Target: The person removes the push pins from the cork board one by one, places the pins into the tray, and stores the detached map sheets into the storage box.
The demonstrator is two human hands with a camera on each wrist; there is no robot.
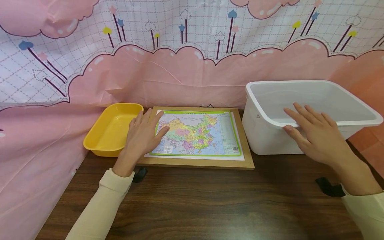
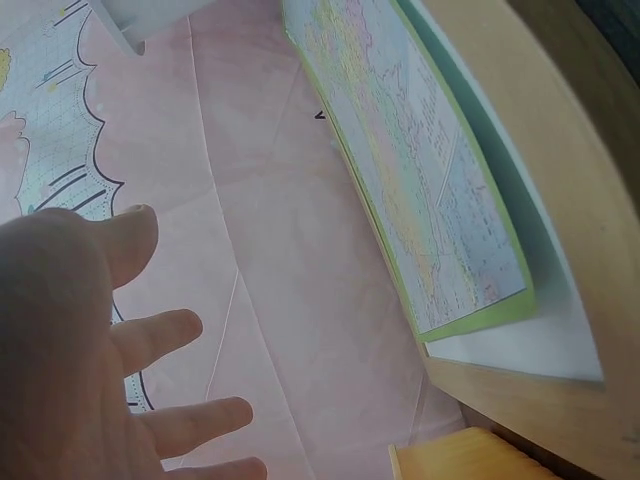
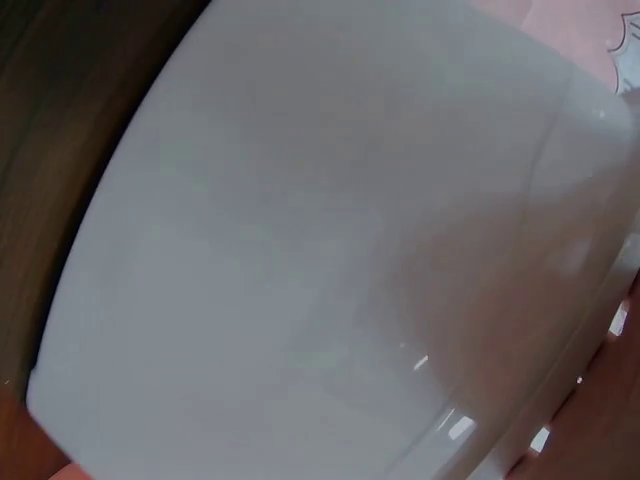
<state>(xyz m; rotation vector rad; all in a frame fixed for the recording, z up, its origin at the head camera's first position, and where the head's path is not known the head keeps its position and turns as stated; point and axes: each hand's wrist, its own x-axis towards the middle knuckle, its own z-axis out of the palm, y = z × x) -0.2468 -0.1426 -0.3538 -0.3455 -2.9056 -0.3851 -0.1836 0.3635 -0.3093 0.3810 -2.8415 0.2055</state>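
Left hand [image 1: 144, 133]: fingers spread, nothing in them; it hovers between tray and map, and the left wrist view shows the fingers apart from the map. Right hand [image 1: 321, 141]: fingers extended, nothing held, in front of the tub's near rim; contact with it cannot be told.

Step, as judged: a pause between grips, both hands free. Next move, if the map is to be taken up, would call for lowering a hand and pinching its green edge.

Map [image 1: 195, 133]: lies face up on a white sheet [image 1: 210, 157], on a wooden board [image 1: 195, 163], between the two containers.

Containers: yellow tray [image 1: 105, 146] on the left, its yellow bottom showing, one side hidden behind the left hand. White tub [image 1: 270, 140] on the right, deeper; inner walls show, contents cannot be told.

All stand on a dark wooden table [image 1: 210, 200]; patterned pink cloth [image 1: 180, 83] hangs behind.
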